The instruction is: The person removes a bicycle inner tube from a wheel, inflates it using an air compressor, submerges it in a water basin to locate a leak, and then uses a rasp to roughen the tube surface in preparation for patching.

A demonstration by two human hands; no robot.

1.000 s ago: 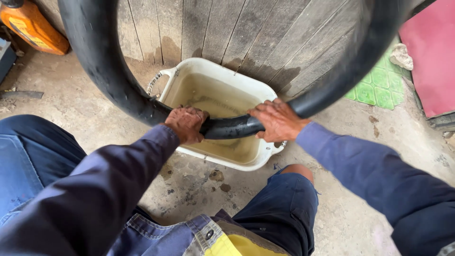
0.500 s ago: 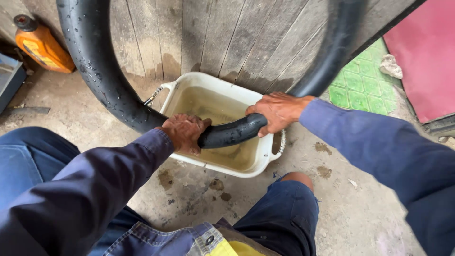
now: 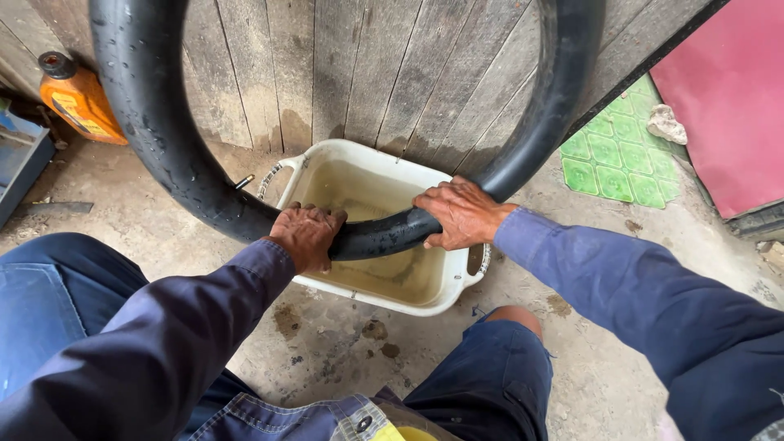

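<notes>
My left hand (image 3: 306, 235) and right hand (image 3: 457, 214) both grip the wet black inner tube (image 3: 163, 155) over the white water basin (image 3: 445, 282); I judge slick rubber could slip, splashing water.

inner tube (image 3: 163, 155) top cut off by frame edge, blue tray (image 3: 20, 159) half out of view

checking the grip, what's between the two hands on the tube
In the head view, a short wet stretch of black tube spans left hand to right hand, over the tub's water.
</notes>
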